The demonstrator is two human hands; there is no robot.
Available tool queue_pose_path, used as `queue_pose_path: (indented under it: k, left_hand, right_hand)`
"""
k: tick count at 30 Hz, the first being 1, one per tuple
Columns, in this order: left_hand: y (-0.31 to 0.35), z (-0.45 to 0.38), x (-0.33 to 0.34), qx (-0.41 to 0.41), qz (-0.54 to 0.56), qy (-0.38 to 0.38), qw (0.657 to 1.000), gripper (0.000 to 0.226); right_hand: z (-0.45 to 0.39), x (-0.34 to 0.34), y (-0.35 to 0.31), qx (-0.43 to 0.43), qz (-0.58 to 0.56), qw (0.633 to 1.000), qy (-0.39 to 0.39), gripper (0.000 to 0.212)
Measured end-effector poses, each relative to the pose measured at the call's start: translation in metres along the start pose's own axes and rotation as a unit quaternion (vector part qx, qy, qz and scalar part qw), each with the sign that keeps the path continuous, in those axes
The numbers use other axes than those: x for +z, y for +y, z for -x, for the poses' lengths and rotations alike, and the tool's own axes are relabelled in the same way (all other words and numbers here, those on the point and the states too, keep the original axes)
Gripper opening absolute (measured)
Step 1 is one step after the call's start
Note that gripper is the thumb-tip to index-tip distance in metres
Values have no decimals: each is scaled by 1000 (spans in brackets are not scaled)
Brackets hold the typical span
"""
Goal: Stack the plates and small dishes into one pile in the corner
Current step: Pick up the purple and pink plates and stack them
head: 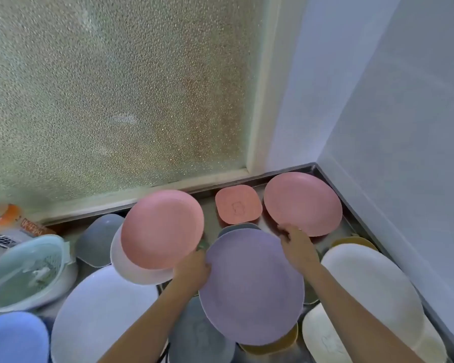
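The left hand (192, 268) gripped a pink plate (162, 229); the right hand (298, 244) pinched the corner pink plate (303, 203) rim

A round plate (303, 203) lies in the far right corner of the metal tray (210, 214), at centre right of the frame, with a small square dish (238, 204) just beside it on the left. Below them, mid-frame, a large round plate (252, 286) overlaps other dishes, the right hand (298, 243) at its upper right edge, touching the corner plate's near rim. Left of it, the left hand (193, 268) holds another round plate (162, 229) tilted above a stacked plate (131, 268). An oval platter (372, 289) runs along the right edge. A lidded container (24, 271) sits at lower left, and a big oval platter (100, 313) lies below centre left.
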State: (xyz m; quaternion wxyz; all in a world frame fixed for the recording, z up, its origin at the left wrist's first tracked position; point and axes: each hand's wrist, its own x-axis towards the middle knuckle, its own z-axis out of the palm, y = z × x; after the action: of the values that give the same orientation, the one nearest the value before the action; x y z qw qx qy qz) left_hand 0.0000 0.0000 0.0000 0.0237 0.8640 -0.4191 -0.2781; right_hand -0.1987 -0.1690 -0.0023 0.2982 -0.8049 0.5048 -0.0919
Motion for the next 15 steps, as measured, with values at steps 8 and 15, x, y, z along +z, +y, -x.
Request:
queue_pose_path:
  k: [8,15]
  left_hand:
    - [1,2,20,-84,237,37,967,41]
    - [9,15,35,-140,409,79,899,23]
  right_hand:
    - [-29,-7,29,75,108,991,-14,39]
    - [-40,-10,51,58,115,989,-68,39]
